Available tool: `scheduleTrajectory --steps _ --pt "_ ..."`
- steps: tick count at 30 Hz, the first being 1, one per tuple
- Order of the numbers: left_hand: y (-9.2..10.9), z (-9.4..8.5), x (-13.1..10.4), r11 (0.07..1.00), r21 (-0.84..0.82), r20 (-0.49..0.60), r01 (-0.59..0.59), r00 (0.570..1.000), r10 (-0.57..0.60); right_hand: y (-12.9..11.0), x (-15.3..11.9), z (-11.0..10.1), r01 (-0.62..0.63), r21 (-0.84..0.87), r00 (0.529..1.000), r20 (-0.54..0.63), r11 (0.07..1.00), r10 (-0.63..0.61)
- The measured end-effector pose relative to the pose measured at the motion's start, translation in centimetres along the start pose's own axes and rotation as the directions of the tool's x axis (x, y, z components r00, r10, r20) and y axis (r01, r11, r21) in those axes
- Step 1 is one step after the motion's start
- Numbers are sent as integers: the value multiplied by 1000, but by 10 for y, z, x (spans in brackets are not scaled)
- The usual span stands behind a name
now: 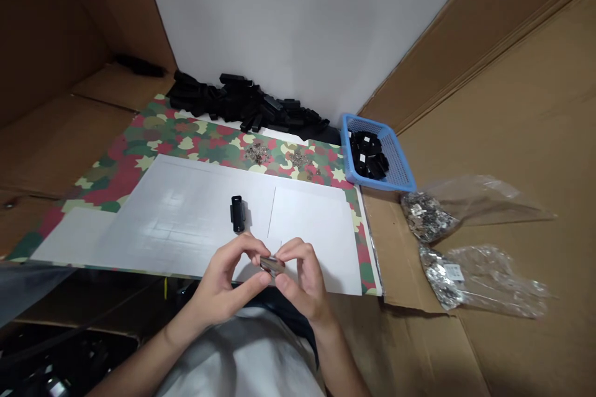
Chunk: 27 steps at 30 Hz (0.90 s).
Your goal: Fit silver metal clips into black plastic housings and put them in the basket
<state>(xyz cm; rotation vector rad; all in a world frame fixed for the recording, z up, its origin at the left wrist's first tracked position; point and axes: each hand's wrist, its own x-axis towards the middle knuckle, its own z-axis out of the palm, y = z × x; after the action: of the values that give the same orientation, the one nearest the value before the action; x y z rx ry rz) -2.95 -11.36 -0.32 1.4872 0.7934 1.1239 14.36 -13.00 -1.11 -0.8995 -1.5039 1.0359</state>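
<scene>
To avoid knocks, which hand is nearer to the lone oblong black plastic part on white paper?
Left hand: on the near side of the black part; right hand: farther right.

The person wore a pale, whitish-grey top [246, 356], its plain cloth soft and loosely creased across the front, with shaded folds running through it. Past its edge showed dark cloth [296, 324] at the lap, nearly black with a bluish cast, its cut mostly hidden. The forearms [170, 336] were bare, and the left hand [225, 285] and right hand [305, 279] had slim, ungloved fingers.
</scene>
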Motion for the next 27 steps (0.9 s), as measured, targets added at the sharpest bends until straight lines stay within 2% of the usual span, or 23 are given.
scheduleTrajectory --steps 10,15,22,27 --pt "3 2 1 1000 -3 38 12 999 -12 -2 -2 -4 -4 19 1000 -25 1000 4" --pt "-1 4 2 999 -41 -1 28 1000 -28 1 1 -4 -10 39 1000 -5 999 10" --pt "-3 5 3 999 -33 3 36 999 -36 1 -1 -7 -15 40 1000 -5 999 15" --pt "-4 5 4 999 -43 -64 15 998 -18 1 -2 -6 -53 38 998 45 998 52"
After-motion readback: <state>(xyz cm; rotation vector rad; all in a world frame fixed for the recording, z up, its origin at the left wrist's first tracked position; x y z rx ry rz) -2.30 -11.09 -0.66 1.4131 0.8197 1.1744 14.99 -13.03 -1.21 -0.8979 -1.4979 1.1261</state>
